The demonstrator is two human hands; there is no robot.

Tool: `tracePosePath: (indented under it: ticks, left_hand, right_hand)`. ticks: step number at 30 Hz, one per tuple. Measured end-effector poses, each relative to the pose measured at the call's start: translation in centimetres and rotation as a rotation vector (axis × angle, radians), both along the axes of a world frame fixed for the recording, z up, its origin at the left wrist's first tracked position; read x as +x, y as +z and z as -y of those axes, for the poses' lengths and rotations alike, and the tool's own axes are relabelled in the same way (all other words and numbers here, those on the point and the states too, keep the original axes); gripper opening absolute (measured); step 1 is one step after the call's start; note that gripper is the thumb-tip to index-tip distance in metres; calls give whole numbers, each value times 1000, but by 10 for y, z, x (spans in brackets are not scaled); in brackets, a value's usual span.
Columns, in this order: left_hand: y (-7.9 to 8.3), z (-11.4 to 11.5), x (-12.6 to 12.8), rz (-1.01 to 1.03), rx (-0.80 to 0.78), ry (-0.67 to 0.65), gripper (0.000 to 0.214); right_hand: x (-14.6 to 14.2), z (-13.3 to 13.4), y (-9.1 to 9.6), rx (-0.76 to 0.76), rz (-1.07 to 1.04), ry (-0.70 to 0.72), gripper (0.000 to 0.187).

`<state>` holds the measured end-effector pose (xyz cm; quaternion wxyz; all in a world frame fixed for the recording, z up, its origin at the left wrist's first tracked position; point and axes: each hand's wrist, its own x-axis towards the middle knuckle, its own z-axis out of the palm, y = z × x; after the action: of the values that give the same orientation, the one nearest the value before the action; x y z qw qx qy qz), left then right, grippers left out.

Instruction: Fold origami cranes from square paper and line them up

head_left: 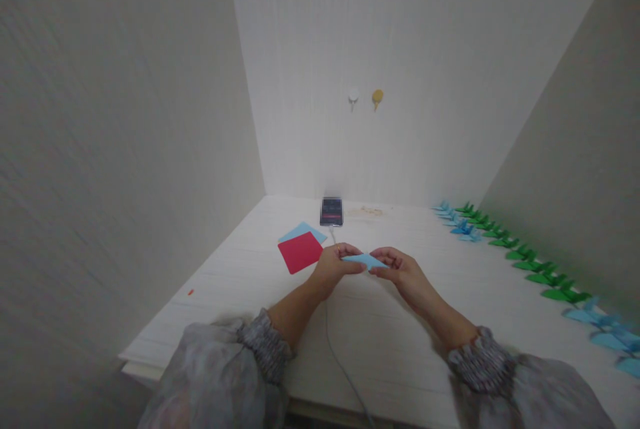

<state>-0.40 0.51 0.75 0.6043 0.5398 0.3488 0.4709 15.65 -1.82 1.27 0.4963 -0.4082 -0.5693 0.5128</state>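
Both my hands hold a small folded piece of light blue paper above the white table. My left hand pinches its left end with closed fingers. My right hand pinches its right end, fingers curled round it. Just left of my left hand lies a red paper square on top of a light blue sheet.
A phone stands at the back of the table, its cable running toward me. A row of folded green paper figures and blue paper figures lines the right wall. Two hooks hang on the back wall. Walls close in on three sides.
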Motion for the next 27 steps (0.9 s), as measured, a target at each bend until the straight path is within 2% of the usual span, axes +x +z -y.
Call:
tracePosePath:
  ticks: [4, 9, 14, 17, 20, 23, 25, 27]
  left_hand:
    - [2, -1, -1, 18, 2, -1, 46]
    - [-1, -1, -1, 1, -27, -72, 59]
    - [-3, 0, 2, 91, -64, -75, 64]
    - [-2, 0, 5, 179, -56, -42, 56]
    - [-2, 0, 6, 137, -34, -136, 32]
    - [-3, 0, 5, 46, -3, -170, 26]
    - [-4, -1, 3, 15, 28, -128, 25]
    - [-5, -2, 2, 9, 33, -115, 25]
  right_hand:
    - [-4, 2, 1, 25, 181, -1, 14]
    - [-5, 3, 3, 51, 358, -22, 21]
    - [-3, 5, 6, 33, 286, -2, 23]
    - [-5, 7, 8, 50, 203, -71, 23]
    - [-9, 7, 6, 41, 108, -117, 20]
    - [-12, 6, 2, -19, 55, -59, 21]
    - [-13, 6, 0, -32, 106, -18, 22]
    - [-11, 6, -1, 38, 236, -34, 22]
